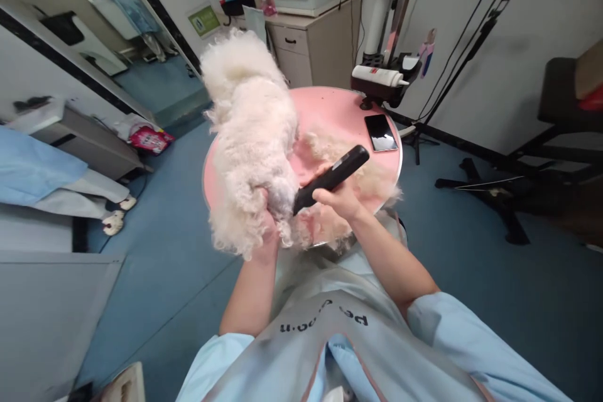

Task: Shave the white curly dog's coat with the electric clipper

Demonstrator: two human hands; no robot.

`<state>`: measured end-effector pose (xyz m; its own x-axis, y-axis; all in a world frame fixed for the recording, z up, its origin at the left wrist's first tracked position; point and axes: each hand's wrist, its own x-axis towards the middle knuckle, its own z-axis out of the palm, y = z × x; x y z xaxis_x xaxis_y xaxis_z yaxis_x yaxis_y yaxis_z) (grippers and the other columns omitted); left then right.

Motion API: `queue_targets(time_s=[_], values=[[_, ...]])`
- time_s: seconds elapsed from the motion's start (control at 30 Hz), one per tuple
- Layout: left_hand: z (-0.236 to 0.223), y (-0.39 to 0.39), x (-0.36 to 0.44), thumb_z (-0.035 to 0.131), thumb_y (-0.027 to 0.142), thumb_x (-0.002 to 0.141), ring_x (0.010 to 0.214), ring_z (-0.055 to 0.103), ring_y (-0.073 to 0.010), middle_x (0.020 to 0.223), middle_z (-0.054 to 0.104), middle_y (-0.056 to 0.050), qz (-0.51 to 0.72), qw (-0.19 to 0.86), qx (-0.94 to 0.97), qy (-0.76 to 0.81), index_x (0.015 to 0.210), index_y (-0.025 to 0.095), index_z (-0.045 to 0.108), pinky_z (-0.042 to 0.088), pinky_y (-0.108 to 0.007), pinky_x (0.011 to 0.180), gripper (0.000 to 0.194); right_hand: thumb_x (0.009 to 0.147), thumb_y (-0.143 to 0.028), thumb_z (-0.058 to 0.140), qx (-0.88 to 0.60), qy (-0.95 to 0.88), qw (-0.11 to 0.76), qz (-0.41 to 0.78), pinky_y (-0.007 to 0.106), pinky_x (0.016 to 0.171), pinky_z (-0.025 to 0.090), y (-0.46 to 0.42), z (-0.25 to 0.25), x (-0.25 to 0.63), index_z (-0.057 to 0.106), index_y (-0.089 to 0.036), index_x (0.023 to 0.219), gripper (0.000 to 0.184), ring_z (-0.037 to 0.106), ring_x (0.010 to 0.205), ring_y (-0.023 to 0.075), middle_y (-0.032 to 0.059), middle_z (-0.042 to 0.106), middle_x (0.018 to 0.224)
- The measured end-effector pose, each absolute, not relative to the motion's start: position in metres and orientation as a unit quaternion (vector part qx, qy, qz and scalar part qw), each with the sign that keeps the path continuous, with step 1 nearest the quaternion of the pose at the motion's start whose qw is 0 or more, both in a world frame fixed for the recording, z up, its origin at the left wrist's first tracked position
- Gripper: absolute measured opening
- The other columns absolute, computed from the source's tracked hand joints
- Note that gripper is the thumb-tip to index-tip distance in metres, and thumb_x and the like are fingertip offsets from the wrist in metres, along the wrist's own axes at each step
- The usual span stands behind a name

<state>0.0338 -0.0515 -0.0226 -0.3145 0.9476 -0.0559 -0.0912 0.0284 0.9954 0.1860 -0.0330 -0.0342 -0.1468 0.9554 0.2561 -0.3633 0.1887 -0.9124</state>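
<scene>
Right grip [342, 200] clamped on clippers [336, 173], left grip [268, 226] on white dog [257, 125]; apron lettering [351, 315] unclear

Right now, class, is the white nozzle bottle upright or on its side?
On its side: the nozzle bottle lies along the black tray, its tip pointing right rather than up.

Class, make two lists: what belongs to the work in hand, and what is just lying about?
In use:
black clippers, in the right hand
white dog, held by the left hand
pink table, under the dog

Lying about:
phone, on the table
white bottle, on a black tray
</scene>
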Motion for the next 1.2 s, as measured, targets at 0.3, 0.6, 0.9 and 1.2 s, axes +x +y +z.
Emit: queue_targets(time_s=[0.3,0.6,0.9,1.2], values=[[0.006,-0.051,0.044,0.060,0.066,0.080,0.134,0.051,-0.0244,0.129,0.066,-0.007,0.770,0.426,0.246,0.406,0.122,0.024,0.063,0.050,-0.032,0.106,0.060,0.063,-0.033,0.083,-0.236,-0.452,0.498,0.701,0.033,0.078,0.054,-0.038,-0.057,0.196,0.058,-0.022,0.088,0.037,0.066,0.088,0.0190,0.0028,0.070,0.093],[0.024,-0.053,0.053,0.036,0.077,0.084,0.128,0.054,-0.0324,0.125,0.066,-0.010,0.739,0.514,0.226,0.372,0.128,0.018,0.060,0.047,-0.046,0.108,0.077,0.060,-0.025,0.078,-0.208,-0.406,0.540,0.707,0.037,0.079,0.054,-0.036,-0.047,0.176,0.050,-0.023,0.087,0.039,0.065,0.085,0.0191,-0.0006,0.067,0.084],[0.024,-0.050,0.048,0.022,0.064,0.096,0.134,0.050,-0.0256,0.137,0.060,-0.005,0.766,0.484,0.270,0.325,0.140,0.025,0.051,0.042,-0.043,0.114,0.065,0.064,-0.029,0.072,-0.241,-0.348,0.578,0.697,0.025,0.058,0.047,-0.036,-0.049,0.185,0.052,-0.023,0.089,0.033,0.058,0.067,0.0136,-0.0009,0.068,0.082],[0.027,-0.051,0.045,0.026,0.067,0.094,0.140,0.045,-0.0246,0.140,0.058,-0.002,0.749,0.522,0.305,0.271,0.136,0.026,0.056,0.037,-0.039,0.118,0.066,0.059,-0.017,0.065,-0.268,-0.512,0.439,0.688,0.024,0.058,0.042,-0.044,-0.038,0.173,0.053,-0.019,0.077,0.022,0.051,0.067,0.0121,-0.0040,0.055,0.073]])
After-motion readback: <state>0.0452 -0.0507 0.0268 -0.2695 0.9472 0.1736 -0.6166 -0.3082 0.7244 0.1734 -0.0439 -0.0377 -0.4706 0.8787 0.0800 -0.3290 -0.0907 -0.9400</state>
